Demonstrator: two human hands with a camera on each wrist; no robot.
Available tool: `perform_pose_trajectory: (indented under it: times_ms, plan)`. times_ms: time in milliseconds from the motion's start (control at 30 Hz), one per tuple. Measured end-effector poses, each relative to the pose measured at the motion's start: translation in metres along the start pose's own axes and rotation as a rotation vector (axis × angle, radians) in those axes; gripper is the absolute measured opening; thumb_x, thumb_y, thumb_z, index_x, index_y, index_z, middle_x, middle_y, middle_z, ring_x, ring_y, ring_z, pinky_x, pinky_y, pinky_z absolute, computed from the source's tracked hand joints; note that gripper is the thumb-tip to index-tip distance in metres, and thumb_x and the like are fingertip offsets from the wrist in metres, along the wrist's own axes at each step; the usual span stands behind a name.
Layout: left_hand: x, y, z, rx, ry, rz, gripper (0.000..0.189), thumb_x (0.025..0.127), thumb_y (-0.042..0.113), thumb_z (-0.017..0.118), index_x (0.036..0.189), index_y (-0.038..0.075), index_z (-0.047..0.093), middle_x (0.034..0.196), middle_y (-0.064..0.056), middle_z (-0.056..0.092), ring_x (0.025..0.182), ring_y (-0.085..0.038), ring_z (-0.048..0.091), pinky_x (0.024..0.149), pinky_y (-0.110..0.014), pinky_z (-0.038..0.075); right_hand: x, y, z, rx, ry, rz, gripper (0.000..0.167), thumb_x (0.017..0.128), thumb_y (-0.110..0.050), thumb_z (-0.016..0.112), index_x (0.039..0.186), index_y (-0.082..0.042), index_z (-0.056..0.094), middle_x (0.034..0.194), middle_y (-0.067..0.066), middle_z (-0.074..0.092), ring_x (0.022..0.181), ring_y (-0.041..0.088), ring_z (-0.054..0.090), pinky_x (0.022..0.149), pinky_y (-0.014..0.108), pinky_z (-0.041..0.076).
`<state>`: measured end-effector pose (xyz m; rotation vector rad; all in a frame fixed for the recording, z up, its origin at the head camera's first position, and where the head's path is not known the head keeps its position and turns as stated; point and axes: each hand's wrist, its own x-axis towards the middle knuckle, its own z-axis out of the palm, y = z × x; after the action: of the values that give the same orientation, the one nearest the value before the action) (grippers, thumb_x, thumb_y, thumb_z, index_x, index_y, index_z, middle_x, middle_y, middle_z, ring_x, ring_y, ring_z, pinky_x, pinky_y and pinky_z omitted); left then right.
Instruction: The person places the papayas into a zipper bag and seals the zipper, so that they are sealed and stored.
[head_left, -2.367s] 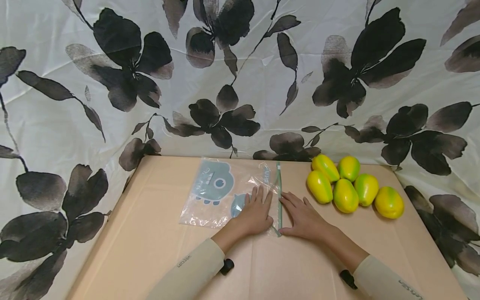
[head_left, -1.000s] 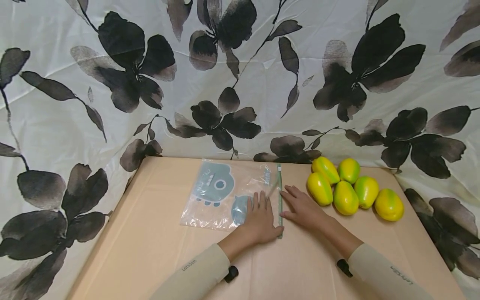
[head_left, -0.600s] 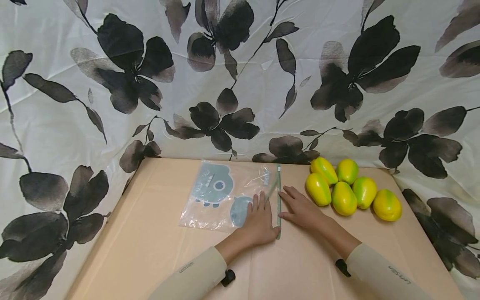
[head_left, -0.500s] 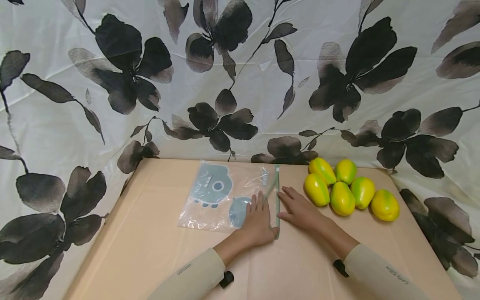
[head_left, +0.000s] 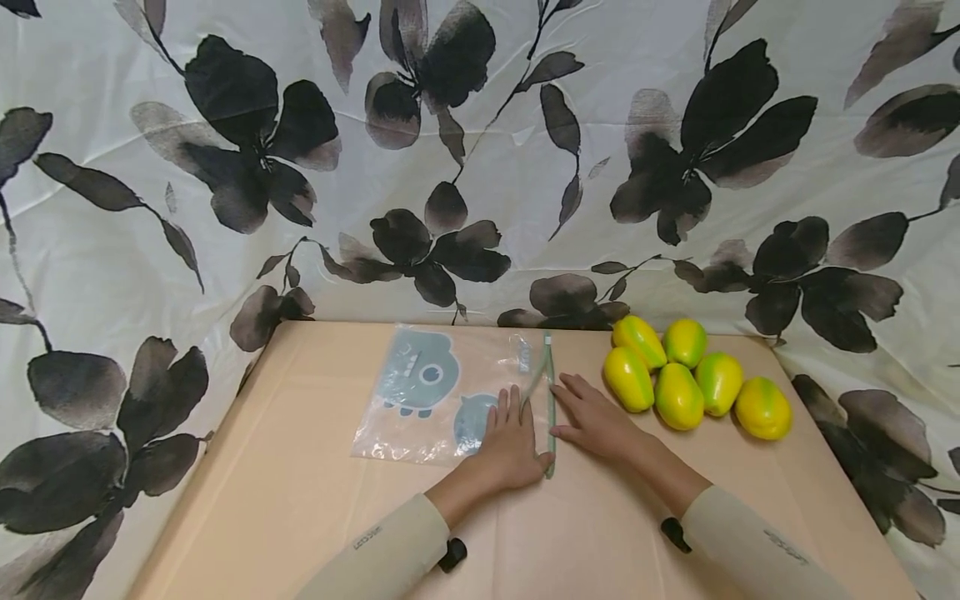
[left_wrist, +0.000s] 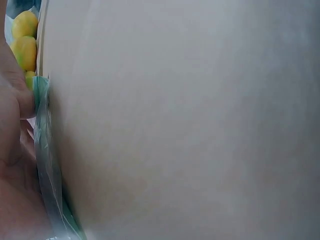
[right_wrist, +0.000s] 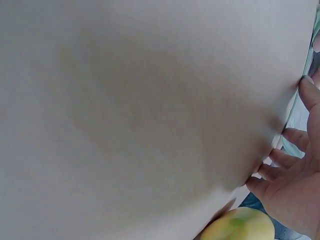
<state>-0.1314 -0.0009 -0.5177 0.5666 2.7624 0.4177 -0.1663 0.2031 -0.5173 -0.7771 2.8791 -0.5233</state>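
A clear zip bag (head_left: 420,375) with blue cartoon prints lies flat on the board. Its mouth faces right, and the two green zip strips (head_left: 551,400) spread apart in a narrow V. My left hand (head_left: 510,454) rests on the bag near the mouth, fingers straight, the thumb reaching the strip. Just right of the mouth is my right hand (head_left: 600,421), its fingertips and thumb touching the edge strip. In the left wrist view, clear film with a green edge (left_wrist: 42,92) stands up beside the hand. The right wrist view shows the right fingers (right_wrist: 295,137) spread along the bag's edge.
Several yellow-green mangoes (head_left: 678,396) sit in a cluster behind and right of the right hand. The tan board (head_left: 300,500) carries everything. A white floral cloth (head_left: 480,167) hangs behind it and spreads along both sides.
The left hand has slid slightly toward the person. The upper green strip has drawn left from the other, widening the V. The right hand stays at the edge; the mangoes have not moved.
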Motion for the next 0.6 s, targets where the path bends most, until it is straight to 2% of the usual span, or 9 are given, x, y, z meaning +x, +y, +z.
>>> perform_pose_trajectory:
  times_ms: [100, 300, 600]
  plan:
    - [-0.0008, -0.0012, 0.0021, -0.009, 0.008, 0.002, 0.095, 0.099, 0.056, 0.056, 0.161, -0.006, 0.020, 0.171, -0.028, 0.000, 0.159, -0.045, -0.004, 0.128, -0.059, 0.014, 0.0004, 0.0001, 0.0024, -0.001, -0.005, 0.006, 0.078, 0.095, -0.043, 0.072, 0.154, -0.001, 0.044, 0.162, 0.026, 0.036, 0.150, 0.047, 0.034, 0.119, 0.061, 0.034]
    - [0.0012, -0.0075, 0.0041, -0.070, 0.084, 0.005, 0.099, 0.095, 0.053, 0.066, 0.161, -0.005, 0.021, 0.172, -0.025, 0.001, 0.159, -0.045, 0.001, 0.126, -0.062, 0.016, 0.0049, 0.0002, 0.0019, -0.012, -0.002, -0.010, 0.079, 0.094, -0.046, 0.072, 0.154, -0.002, 0.045, 0.162, 0.025, 0.036, 0.150, 0.047, 0.035, 0.119, 0.060, 0.034]
    - [0.0025, -0.0094, 0.0055, -0.191, 0.199, 0.019, 0.110, 0.084, 0.043, 0.085, 0.158, -0.009, 0.023, 0.172, -0.026, 0.000, 0.158, -0.046, 0.011, 0.123, -0.062, 0.027, 0.0038, -0.0004, 0.0003, -0.017, -0.016, 0.015, 0.081, 0.093, -0.046, 0.074, 0.153, 0.000, 0.045, 0.160, 0.026, 0.038, 0.147, 0.045, 0.039, 0.119, 0.058, 0.037]
